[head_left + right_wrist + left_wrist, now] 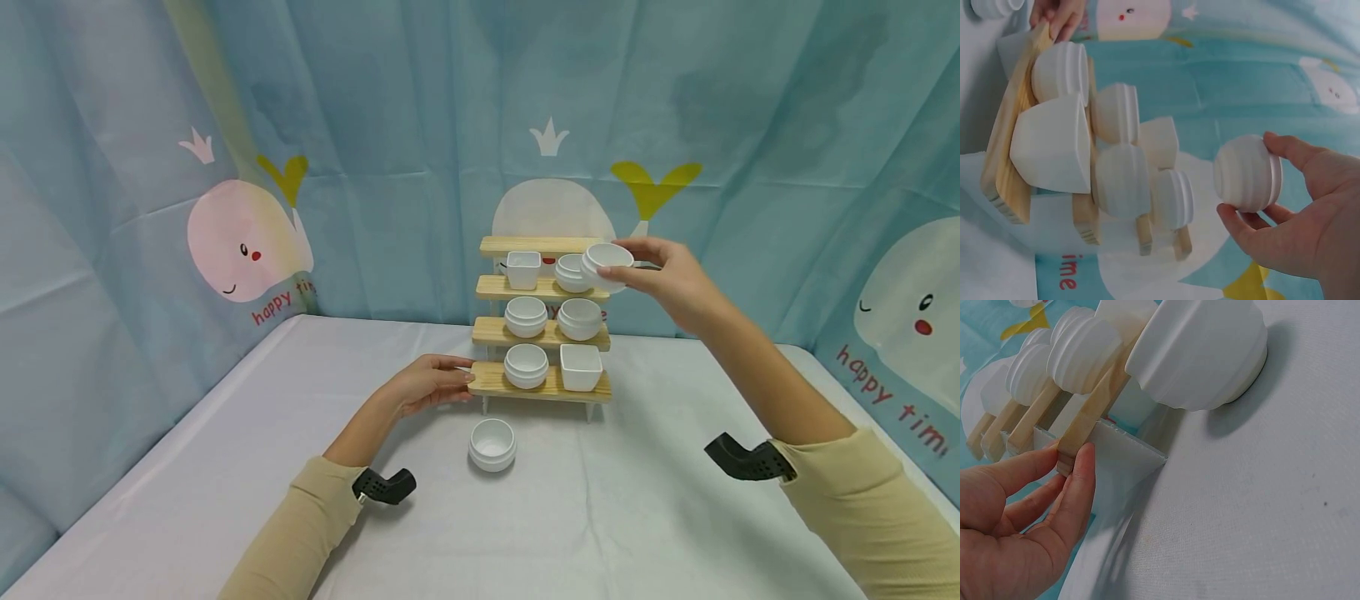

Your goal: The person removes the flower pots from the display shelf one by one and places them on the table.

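A stepped stand with wooden shelves (495, 379) bears white bowls on its lower three tiers. With thumb and fingers my left hand (431, 383) pinches the left end of the lowest shelf (1088, 415). My right hand (667, 279) holds a round white bowl (1244, 175) by its sides, up near the top tier (536, 245). In the head view this bowl partly covers another round bowl (570, 273) on the tier below. A square white bowl (523, 271) sits beside that one. The lowest shelf carries a round bowl (525, 367) and a square bowl (581, 367).
One more round bowl (492, 446) stands on the white-covered table (525, 533) in front of the stand. Two round bowls, left (525, 317) and right (580, 319), fill the second tier. A blue printed curtain (420, 167) hangs close behind.
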A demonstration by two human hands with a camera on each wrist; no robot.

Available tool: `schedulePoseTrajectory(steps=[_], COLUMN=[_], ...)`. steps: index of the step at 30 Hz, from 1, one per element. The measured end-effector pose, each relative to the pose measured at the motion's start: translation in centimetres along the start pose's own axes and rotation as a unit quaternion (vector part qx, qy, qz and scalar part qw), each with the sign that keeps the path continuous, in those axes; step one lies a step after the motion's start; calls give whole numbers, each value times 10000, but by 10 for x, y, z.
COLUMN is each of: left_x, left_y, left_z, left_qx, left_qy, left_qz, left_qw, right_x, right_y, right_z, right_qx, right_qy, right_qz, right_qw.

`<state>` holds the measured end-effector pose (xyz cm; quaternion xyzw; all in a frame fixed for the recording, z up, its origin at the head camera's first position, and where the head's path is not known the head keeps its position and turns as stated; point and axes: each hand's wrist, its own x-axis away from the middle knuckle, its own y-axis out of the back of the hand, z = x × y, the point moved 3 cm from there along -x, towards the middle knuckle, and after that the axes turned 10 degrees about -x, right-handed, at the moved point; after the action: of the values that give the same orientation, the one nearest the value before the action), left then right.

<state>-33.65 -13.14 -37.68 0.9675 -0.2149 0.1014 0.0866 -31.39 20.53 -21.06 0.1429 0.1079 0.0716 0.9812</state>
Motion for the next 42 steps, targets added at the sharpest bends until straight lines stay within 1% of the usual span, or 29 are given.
schedulePoseTrajectory(steps=[12, 35, 42], left_x=[0, 0, 0], left_y=[-1, 0, 0], left_z=[-1, 0, 0], left_qx=[1, -24, -15], left_qy=[0, -34, -16], left_qz=[0, 10, 6], left_qw=[10000, 10000, 10000], right_x=[17, 40, 48], right_y=[-4, -16, -15], right_z=[-7, -26, -33], right_qx=[-245, -258, -420], right_qy=[-41, -138, -136], right_qz=[31, 113, 131], right_qw=[9997, 9995, 9989])
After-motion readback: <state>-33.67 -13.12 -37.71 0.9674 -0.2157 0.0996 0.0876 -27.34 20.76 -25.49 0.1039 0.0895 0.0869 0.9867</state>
